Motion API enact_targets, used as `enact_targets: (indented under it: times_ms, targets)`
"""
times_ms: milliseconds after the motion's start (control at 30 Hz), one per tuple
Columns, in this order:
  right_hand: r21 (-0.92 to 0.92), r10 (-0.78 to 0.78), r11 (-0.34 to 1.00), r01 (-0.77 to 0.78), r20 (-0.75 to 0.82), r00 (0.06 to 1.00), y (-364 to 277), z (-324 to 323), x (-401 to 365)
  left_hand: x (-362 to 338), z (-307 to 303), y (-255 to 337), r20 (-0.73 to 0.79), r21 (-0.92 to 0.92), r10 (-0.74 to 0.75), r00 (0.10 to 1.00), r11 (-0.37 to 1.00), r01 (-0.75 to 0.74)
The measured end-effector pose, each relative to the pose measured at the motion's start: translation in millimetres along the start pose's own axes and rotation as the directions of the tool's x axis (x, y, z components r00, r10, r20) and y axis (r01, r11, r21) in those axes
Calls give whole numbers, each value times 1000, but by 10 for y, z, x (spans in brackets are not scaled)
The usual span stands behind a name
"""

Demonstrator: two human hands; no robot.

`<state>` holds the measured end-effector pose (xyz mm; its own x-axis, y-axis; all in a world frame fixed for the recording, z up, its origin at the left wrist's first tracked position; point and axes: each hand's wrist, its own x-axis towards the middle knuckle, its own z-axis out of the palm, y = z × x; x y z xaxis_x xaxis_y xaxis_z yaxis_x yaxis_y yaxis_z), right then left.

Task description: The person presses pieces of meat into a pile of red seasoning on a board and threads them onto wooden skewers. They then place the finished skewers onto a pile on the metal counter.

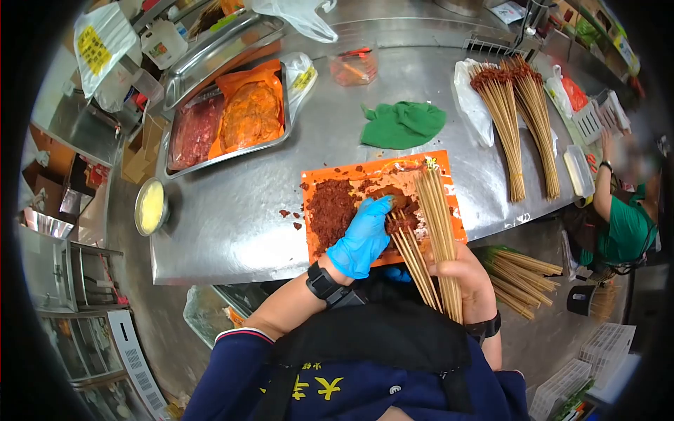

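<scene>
My left hand, in a blue glove, has its fingers pressed together at dark red marinated minced meat, close to the skewer tips. That meat lies on an orange plastic bag spread on the steel table. My right hand is bare and wrapped around a thick bundle of bamboo skewers. A few skewers fan off to the left of the bundle, with red meat around their upper ends. What exactly sits under my gloved fingertips is partly hidden.
Behind the bag lies a green cloth. A steel tray of packed meat stands left, near a bowl of yellow stuff. Loaded skewer bundles lie at right. A person in green is at far right; more skewers are below the table edge.
</scene>
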<state>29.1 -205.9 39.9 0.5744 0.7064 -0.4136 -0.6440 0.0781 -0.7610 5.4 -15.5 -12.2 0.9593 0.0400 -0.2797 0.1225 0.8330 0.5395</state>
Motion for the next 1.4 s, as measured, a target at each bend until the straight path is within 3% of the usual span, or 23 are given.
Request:
enact_targets:
  times_ms: [67,133,200,233,333,467,533,567,667,800,867,1000,1033,1067,1133,1200,1267,1300,1333,1400]
  targets:
    - [-109,-61,993,53,-65,996,46,-189,-6,31,-1,-30,20,-57,-28,999,998,29]
    - [-105,-117,989,106,-101,988,-22,-113,-37,-7,6,-20,30,5,-20,999,1000,20]
    - [-14,-20,1000,19,-157,987,-69,-61,-53,-41,87,-14,-19,46,-36,999,998,37]
    - [2,-26,1000,27,-105,994,-83,-31,-44,-10,139,-46,-127,-1,-37,991,999,38]
    - [-24,10,1000,-11,-25,1000,-113,-55,85,55,123,-92,-102,-28,-30,994,999,27]
    - [-86,-40,996,32,-99,994,-242,-113,275,110,13,-125,-116,91,-68,991,993,79]
    - [-88,-102,992,86,-201,974,-316,-231,344,86,52,-121,-183,1,-32,983,999,33]
    - [-93,-149,987,134,-170,974,-384,-322,355,72,40,-111,-168,-28,-10,986,1000,5]
    - [-79,-267,963,256,-331,905,-621,-452,316,12,77,-6,-148,-35,-14,989,999,9]
    - [-78,-388,918,388,-373,843,-852,-670,252,32,136,-15,-174,24,21,984,1000,-17]
    - [-168,-461,884,436,-462,757,-1009,-787,111,20,137,63,-162,14,20,987,1000,-18]
    - [-200,-588,796,571,-476,654,-1272,-960,-119,-55,266,50,-213,43,-2,977,999,12]
    - [-262,-669,707,656,-548,502,-1336,-1078,-112,12,117,-1,-79,53,-146,986,987,150]
    - [-333,-725,610,719,-601,337,-1386,-1215,-129,18,8,-120,-80,56,-146,986,987,151]
    - [-279,-732,531,800,-626,267,-1537,-1418,-389,-17,210,-179,-304,-24,-57,951,998,53]
    - [-58,-773,416,907,-548,320,-1687,-1515,-720,33,-28,67,-201,1,60,978,998,-61]
    - [-303,-859,236,923,-509,52,-1843,-1249,-823,50,-227,258,-218,13,117,969,993,-117]
    - [-381,-904,142,913,-425,-37,-1894,-1080,-795,23,-132,330,-248,29,149,957,989,-146]
    - [-380,-903,137,915,-428,-43,-1900,-948,-676,-23,14,419,-275,47,182,944,983,-176]
    - [-712,-918,44,701,-305,-252,-1883,-695,-424,-128,187,503,-270,38,195,943,981,-192]
